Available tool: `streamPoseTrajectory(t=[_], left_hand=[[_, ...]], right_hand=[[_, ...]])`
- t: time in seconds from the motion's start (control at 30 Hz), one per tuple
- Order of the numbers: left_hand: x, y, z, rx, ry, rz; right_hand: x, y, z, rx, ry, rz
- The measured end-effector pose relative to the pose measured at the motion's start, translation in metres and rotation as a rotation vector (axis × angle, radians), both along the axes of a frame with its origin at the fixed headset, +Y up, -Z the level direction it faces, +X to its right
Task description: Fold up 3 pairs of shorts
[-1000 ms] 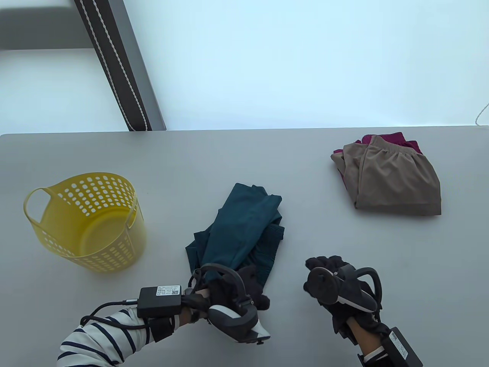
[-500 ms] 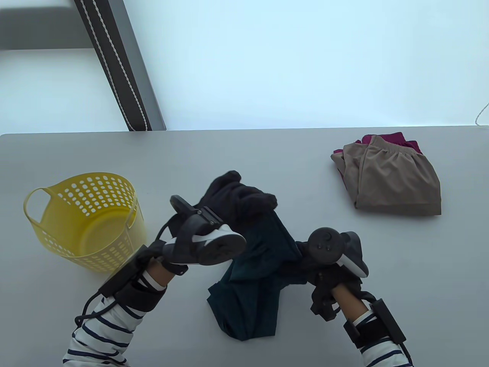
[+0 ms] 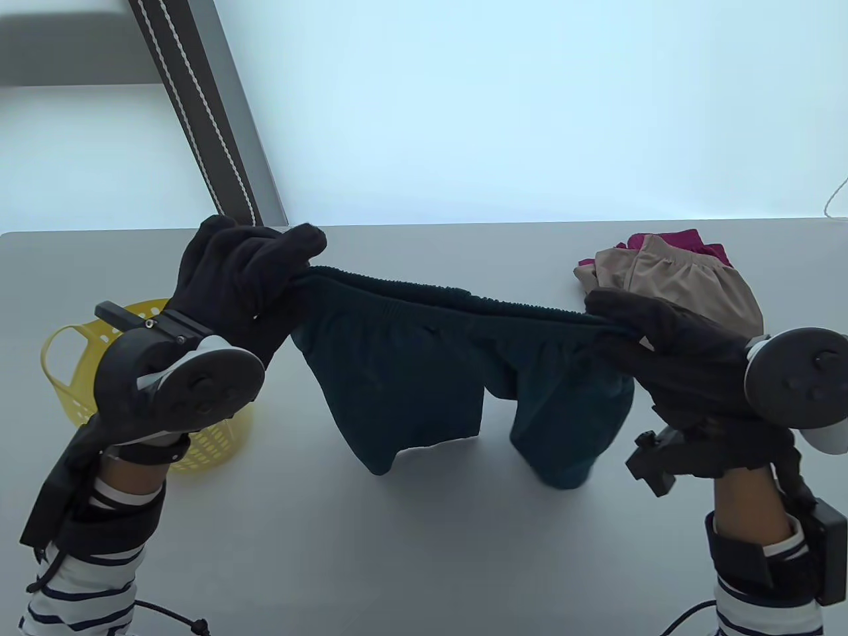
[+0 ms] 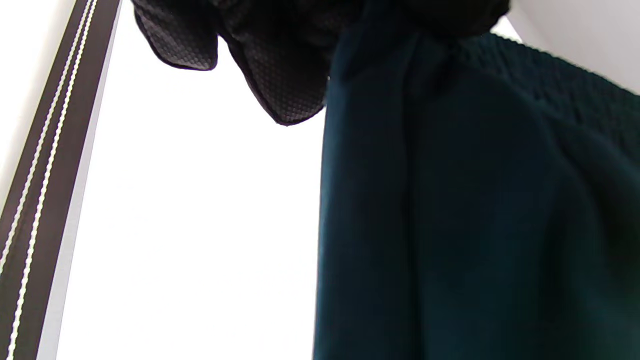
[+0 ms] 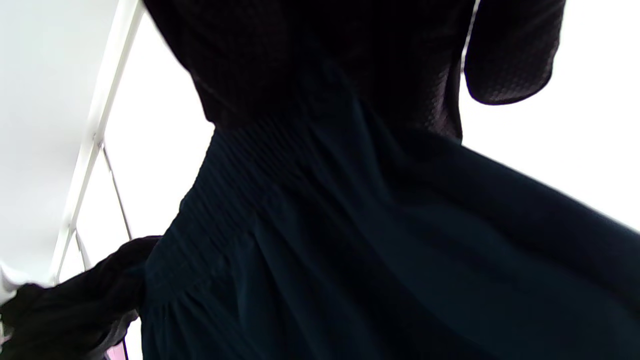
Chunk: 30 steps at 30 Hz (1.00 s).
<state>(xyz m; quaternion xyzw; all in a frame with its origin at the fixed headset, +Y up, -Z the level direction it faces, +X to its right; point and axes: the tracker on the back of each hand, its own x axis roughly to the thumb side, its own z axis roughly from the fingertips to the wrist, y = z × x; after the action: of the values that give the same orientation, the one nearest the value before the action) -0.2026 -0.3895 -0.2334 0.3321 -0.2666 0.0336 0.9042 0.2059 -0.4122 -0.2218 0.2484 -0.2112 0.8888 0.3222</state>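
Dark teal shorts (image 3: 404,371) hang in the air above the grey table (image 3: 424,563), stretched wide by the waistband, both legs dangling down. My left hand (image 3: 291,262) pinches the waistband's left end, and my right hand (image 3: 613,318) pinches its right end. The left wrist view shows the teal shorts (image 4: 475,210) hanging below my gloved fingers (image 4: 285,75). In the right wrist view the gathered waistband and the shorts (image 5: 350,250) fill most of the frame. Folded tan shorts (image 3: 689,285) lie on magenta shorts (image 3: 676,240) at the back right, partly hidden by my right hand.
A yellow perforated basket (image 3: 218,444) stands at the left of the table, mostly hidden behind my left hand and its tracker. A dark striped post (image 3: 205,112) rises behind the table's far edge.
Both hands took hold of the teal shorts, lifted them off the table and pulled apart. The shorts went from a crumpled heap to hanging spread by the waistband.
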Motion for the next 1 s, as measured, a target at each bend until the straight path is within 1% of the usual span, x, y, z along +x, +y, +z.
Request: streamPoseTrajectory(t=[0.03, 0.1, 0.17, 0.2, 0.23, 0.27, 0.3, 0.33, 0.37, 0.4, 0.43, 0.5, 0.53, 0.57, 0.6, 0.63, 0.67, 0.7, 0.73, 0.77, 0.8, 0.83, 0.87, 0.9, 0.93, 1.0], left_hand=[[-0.003, 0.007, 0.007, 0.006, -0.034, 0.030], [-0.011, 0.020, 0.020, 0.013, -0.130, 0.136], [-0.013, 0.029, 0.024, -0.025, -0.193, 0.195], [-0.011, 0.031, 0.023, -0.051, -0.195, 0.181], [-0.009, 0.032, 0.021, -0.068, -0.183, 0.152], [-0.002, 0.031, 0.016, -0.091, -0.148, 0.093], [0.006, 0.026, 0.007, -0.122, -0.096, 0.017], [0.012, 0.022, 0.001, -0.143, -0.064, -0.037], [0.023, 0.012, -0.012, -0.176, -0.005, -0.136], [0.033, 0.000, -0.026, -0.205, 0.063, -0.229], [0.040, -0.010, -0.036, -0.229, 0.111, -0.297], [0.060, -0.039, -0.064, -0.266, 0.262, -0.494], [0.068, -0.051, -0.076, -0.251, 0.333, -0.573], [0.075, -0.059, -0.091, -0.208, 0.434, -0.650], [0.077, -0.061, -0.098, -0.178, 0.492, -0.675], [0.077, -0.058, -0.108, -0.100, 0.602, -0.668], [0.075, -0.053, -0.112, -0.025, 0.660, -0.622], [0.069, -0.043, -0.114, 0.091, 0.713, -0.514], [0.060, -0.031, -0.112, 0.204, 0.739, -0.339], [0.049, -0.019, -0.109, 0.225, 0.727, -0.186], [0.041, -0.011, -0.106, 0.212, 0.703, -0.083], [0.033, -0.005, -0.103, 0.194, 0.660, -0.013], [0.024, -0.001, -0.101, 0.192, 0.611, 0.024], [0.019, 0.000, -0.099, 0.201, 0.622, 0.037], [0.015, -0.002, -0.097, 0.204, 0.626, 0.028], [0.010, -0.014, -0.095, 0.207, 0.599, -0.025]], right_hand=[[0.000, 0.016, 0.018, 0.093, -0.015, 0.014], [0.004, 0.041, 0.044, 0.200, -0.011, -0.045], [0.008, 0.056, 0.054, 0.219, -0.027, -0.064], [0.008, 0.062, 0.055, 0.210, -0.071, -0.017], [0.008, 0.066, 0.053, 0.205, -0.129, 0.068], [0.006, 0.069, 0.048, 0.201, -0.206, 0.175], [0.001, 0.069, 0.037, 0.156, -0.266, 0.279], [-0.001, 0.068, 0.031, 0.127, -0.279, 0.322], [-0.008, 0.063, 0.015, 0.037, -0.301, 0.405], [-0.016, 0.052, -0.008, -0.079, -0.322, 0.486], [-0.021, 0.045, -0.023, -0.136, -0.339, 0.528], [-0.034, 0.022, -0.059, -0.270, -0.395, 0.599], [-0.041, 0.012, -0.075, -0.305, -0.429, 0.615], [-0.051, -0.001, -0.094, -0.326, -0.512, 0.623], [-0.056, -0.007, -0.102, -0.303, -0.565, 0.612], [-0.063, -0.011, -0.111, -0.246, -0.646, 0.580], [-0.066, -0.012, -0.113, -0.188, -0.689, 0.543], [-0.070, -0.010, -0.113, -0.063, -0.742, 0.443], [-0.071, -0.006, -0.106, 0.137, -0.804, 0.264], [-0.071, -0.001, -0.104, 0.234, -0.770, 0.171], [-0.070, 0.006, -0.100, 0.253, -0.705, 0.123], [-0.070, 0.009, -0.098, 0.261, -0.674, 0.077], [-0.069, 0.012, -0.097, 0.252, -0.612, 0.055], [-0.069, 0.013, -0.098, 0.242, -0.573, 0.059], [-0.070, 0.012, -0.099, 0.213, -0.505, 0.063], [-0.071, 0.002, -0.101, 0.185, -0.445, 0.091]])
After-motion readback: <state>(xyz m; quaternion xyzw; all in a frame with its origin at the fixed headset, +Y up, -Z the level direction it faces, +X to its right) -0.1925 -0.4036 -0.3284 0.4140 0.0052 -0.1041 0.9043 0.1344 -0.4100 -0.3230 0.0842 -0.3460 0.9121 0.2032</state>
